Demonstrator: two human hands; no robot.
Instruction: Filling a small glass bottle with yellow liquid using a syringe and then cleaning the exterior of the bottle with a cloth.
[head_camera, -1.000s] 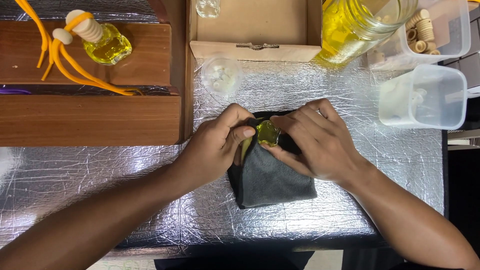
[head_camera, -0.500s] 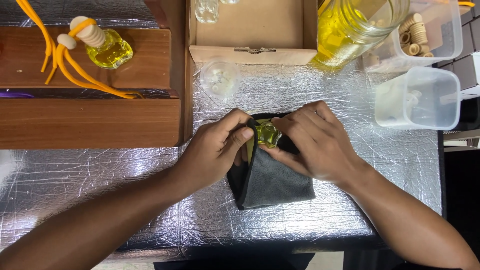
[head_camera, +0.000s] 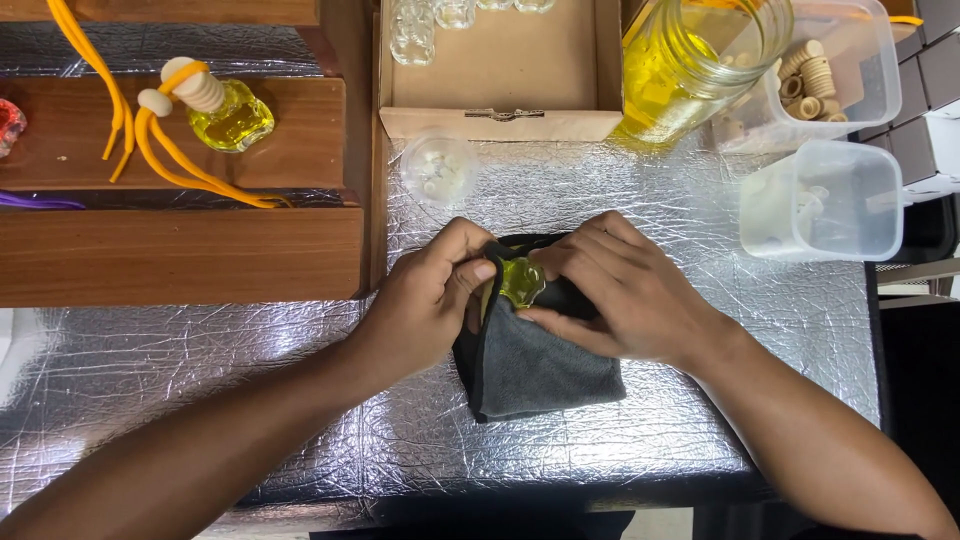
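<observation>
A small glass bottle of yellow liquid (head_camera: 521, 281) sits wrapped in a dark grey cloth (head_camera: 540, 365) on the silver foil-covered table (head_camera: 700, 430). My left hand (head_camera: 425, 300) pinches the cloth's edge against the bottle from the left. From the right, my right hand (head_camera: 625, 290) closes its fingers over the cloth and bottle. Only the bottle's top shows between my fingertips.
A finished bottle with a wooden cap and yellow cord (head_camera: 215, 110) rests on a wooden stand (head_camera: 180, 255) at left. Behind are a cardboard box (head_camera: 500, 90), a small clear dish (head_camera: 440, 170), a big jar of yellow liquid (head_camera: 690, 60) and two clear tubs (head_camera: 825, 200).
Both hands stay on the cloth and bottle; fingers shift slightly around the bottle. The view has drifted a little.
</observation>
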